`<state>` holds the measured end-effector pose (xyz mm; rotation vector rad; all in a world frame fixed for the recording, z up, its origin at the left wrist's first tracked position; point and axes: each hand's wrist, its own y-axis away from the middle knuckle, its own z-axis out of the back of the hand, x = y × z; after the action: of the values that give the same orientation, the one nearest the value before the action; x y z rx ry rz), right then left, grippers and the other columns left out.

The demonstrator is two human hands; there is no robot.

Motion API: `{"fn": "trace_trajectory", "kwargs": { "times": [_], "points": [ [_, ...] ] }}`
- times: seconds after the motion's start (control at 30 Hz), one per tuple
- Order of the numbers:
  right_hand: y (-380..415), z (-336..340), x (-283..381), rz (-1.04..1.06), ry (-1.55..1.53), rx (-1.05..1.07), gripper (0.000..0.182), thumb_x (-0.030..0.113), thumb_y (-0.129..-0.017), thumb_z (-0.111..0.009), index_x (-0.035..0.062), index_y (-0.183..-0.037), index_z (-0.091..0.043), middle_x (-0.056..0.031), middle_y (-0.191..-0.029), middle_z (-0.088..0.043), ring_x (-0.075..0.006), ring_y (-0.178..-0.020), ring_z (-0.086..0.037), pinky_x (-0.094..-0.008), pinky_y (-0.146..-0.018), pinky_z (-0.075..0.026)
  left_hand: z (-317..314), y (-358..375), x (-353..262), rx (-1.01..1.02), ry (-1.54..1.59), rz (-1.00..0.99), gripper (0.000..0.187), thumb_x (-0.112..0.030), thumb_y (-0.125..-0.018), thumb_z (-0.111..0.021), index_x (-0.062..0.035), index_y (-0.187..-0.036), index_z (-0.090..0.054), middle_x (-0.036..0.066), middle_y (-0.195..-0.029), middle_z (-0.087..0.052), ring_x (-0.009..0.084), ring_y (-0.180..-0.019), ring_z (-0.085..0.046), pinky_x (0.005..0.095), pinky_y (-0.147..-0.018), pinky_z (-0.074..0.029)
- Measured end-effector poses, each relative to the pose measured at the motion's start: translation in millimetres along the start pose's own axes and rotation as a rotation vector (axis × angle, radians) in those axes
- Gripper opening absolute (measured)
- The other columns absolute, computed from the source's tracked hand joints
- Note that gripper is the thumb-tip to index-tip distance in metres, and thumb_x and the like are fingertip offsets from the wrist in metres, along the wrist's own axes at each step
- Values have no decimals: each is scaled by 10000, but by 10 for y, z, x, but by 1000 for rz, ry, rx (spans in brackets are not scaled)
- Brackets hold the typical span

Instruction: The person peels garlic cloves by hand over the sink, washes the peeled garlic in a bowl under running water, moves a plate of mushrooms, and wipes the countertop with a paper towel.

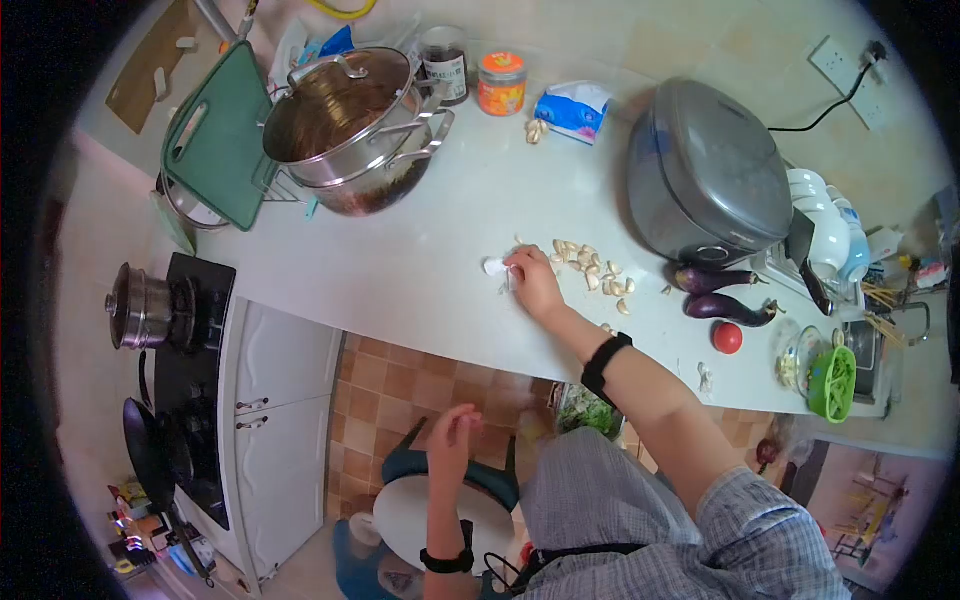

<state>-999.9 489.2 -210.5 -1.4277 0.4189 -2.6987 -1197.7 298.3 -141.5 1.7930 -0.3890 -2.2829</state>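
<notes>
My right hand (533, 280) is closed on a crumpled white tissue (496, 266), pressed down on the white countertop (430, 270). Just right of it lie several loose garlic cloves (590, 264), with some bits of peel near my fingers. My left hand (453, 435) hangs in the air below the counter's front edge, over a round stool seat (415, 515). Its fingers are loosely bent and apart, and I see nothing in them. Both wrists wear dark bands.
Steamer pot (345, 120), green cutting board (220, 140), jars and a tissue pack (572, 110) stand toward the back. At right are a grey rice cooker (710, 170), two eggplants (730, 308), a tomato (728, 338) and a green basket (832, 385). A stove (190, 400) is at left.
</notes>
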Motion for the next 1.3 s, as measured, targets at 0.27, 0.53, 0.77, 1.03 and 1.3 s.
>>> {"fn": "trace_trajectory", "kwargs": {
  "times": [0.27,0.53,0.77,1.03,1.3],
  "points": [
    [948,683,-164,89,167,98,52,-19,-715,-531,2,-755,-557,-144,-894,-525,-305,-875,-495,-354,-774,-407,-616,-228,-126,-24,93,-174,156,-92,-841,-510,-4,-960,-559,78,-904,-602,133,-834,-575,236,-731,-444],
    [334,386,-162,-131,87,-167,72,-39,-723,-517,-3,-778,-546,-152,-849,-517,-306,-830,-494,-346,-760,-403,-418,-266,37,-47,158,-88,145,-80,-838,-516,5,-939,-575,72,-874,-611,115,-793,-568,234,-721,-445],
    [1253,666,23,-2,131,24,144,-59,-693,-523,5,-821,-538,-148,-890,-520,-318,-890,-483,-347,-772,-407,-334,-298,189,-54,238,-14,166,-90,-860,-473,22,-937,-566,84,-855,-606,133,-795,-574,243,-740,-440],
    [1876,1421,-160,-196,116,-36,111,-45,-712,-538,14,-806,-545,-121,-880,-524,-303,-865,-499,-346,-763,-415,-590,-344,-33,173,132,-71,181,-101,-868,-466,35,-941,-562,97,-855,-607,148,-782,-581,255,-747,-457],
    [1071,1262,-460,-223,216,-202,51,12,-750,-532,-21,-772,-564,-154,-828,-532,-291,-777,-514,-336,-679,-421,-867,-347,-98,268,121,-92,175,-93,-864,-468,33,-945,-560,94,-846,-609,141,-778,-579,249,-746,-451]
  ]
}}
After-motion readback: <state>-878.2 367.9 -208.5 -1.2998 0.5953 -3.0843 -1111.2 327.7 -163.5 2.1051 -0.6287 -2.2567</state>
